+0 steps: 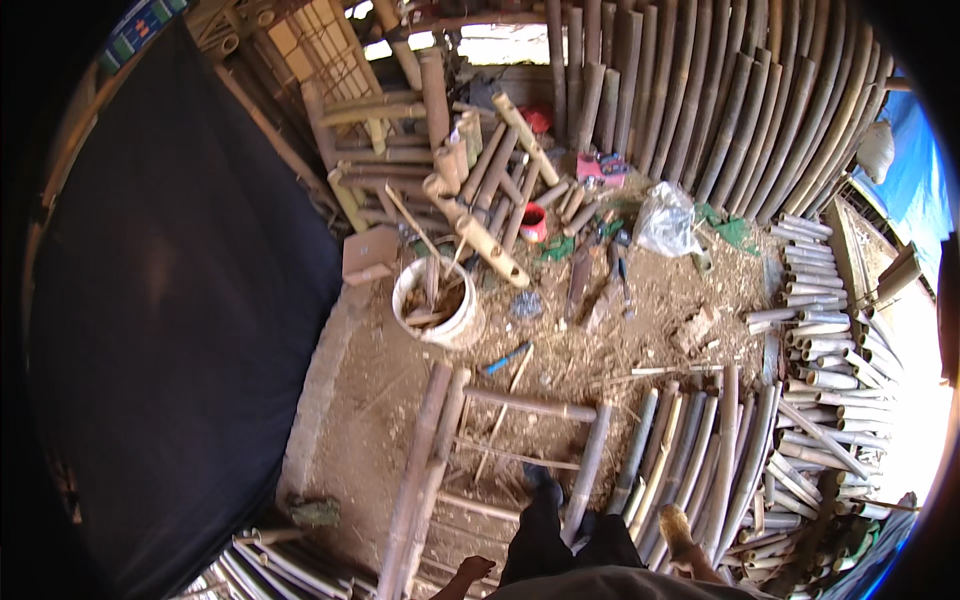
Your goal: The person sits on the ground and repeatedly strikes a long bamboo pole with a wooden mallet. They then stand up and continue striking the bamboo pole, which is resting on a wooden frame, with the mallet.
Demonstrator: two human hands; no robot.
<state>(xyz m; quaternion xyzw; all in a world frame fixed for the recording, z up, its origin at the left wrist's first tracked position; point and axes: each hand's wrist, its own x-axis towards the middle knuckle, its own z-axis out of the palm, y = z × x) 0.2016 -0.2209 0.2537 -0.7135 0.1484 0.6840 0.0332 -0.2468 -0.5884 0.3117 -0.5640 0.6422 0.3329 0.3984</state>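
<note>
My left hand (468,574) shows at the lower edge with its fingers bent and nothing visible in it, just beside the near end of a ladder-like bamboo frame (520,405) lying on the dirt floor. My right hand (678,528) rests on the ends of a row of split bamboo poles (690,450) laid to the right of the frame; its grip is hidden. My dark-trousered leg (545,520) stretches forward between the two hands, over the frame's rungs.
A white bucket (470,322) of bamboo scraps stands beyond the frame, with a blue-handled tool (507,357), a red cup (533,222), blades (580,280) and a clear plastic bag (665,215). Short bamboo pieces (820,340) are stacked right. Poles (700,100) lean on the back wall. A black tarp (180,300) hangs left.
</note>
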